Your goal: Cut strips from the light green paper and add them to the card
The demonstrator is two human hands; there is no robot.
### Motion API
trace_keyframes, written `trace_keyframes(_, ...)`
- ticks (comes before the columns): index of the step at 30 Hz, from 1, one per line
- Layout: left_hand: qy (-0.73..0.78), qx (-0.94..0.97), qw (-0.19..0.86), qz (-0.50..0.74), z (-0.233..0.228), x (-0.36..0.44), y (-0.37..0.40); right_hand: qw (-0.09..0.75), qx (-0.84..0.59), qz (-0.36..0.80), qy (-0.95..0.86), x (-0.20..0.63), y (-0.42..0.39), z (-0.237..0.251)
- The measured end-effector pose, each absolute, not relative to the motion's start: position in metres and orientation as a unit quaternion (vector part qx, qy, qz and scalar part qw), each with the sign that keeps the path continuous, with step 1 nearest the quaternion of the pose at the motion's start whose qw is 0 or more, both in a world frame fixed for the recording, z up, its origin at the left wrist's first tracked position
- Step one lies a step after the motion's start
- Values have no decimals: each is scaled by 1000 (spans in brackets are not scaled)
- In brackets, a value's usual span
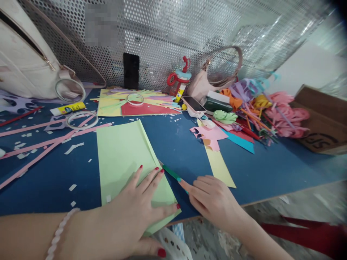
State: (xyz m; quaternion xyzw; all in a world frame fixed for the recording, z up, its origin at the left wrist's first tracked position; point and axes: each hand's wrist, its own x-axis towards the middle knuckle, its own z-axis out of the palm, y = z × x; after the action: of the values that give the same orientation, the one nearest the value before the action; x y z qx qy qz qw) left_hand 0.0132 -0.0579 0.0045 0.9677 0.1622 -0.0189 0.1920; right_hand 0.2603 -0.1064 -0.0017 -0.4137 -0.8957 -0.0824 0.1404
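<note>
A light green sheet of paper [121, 148] lies on the blue table, with a narrow folded strip along its right edge. My left hand [132, 207] rests flat on the sheet's lower part, fingers spread, holding nothing. In my right hand [213, 198] is a slim green craft knife [170, 172], its index finger stretched along the handle. The knife's tip meets the folded edge of the sheet, just beyond my left fingertips. Part of the handle is hidden under my right fingers.
Pink paper strips [35, 146], tape rolls [82, 120], a glue stick [67, 108] and white scraps lie left. Behind are cut strips on yellow and red paper [108, 104], a phone [131, 70] and a cup [180, 79]. Paper flowers [287, 112] and a cardboard box [322, 122] stand right.
</note>
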Motion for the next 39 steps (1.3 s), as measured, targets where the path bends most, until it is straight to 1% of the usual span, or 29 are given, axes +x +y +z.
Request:
trace_keyframes(4,161,967,195,-36,5,14,-58,140,-410,-87,-897,260,-102,-3)
trace_keyframes(12,163,965,204,-4,-2,12,-59,136,-403,-91,-900,259,-89,-3)
trace_keyframes(17,166,962,214,-22,3,13,-59,136,-400,-98,-901,258,-82,-4)
trace_keyframes(26,182,957,228,-15,5,13,-58,130,-389,-105,-906,257,-62,-5)
trace_keyframes(32,171,963,207,-31,9,12,-62,130,-391,-101,-906,256,-56,-6)
trace_keyframes(35,155,968,198,-6,12,8,-49,136,-387,-102,-906,257,-57,-6)
trace_keyframes(37,146,970,190,36,13,4,-28,135,-383,-105,-908,257,-57,-7)
trace_keyframes(39,162,972,149,77,10,-1,0,128,-381,-107,-909,256,-57,-7)
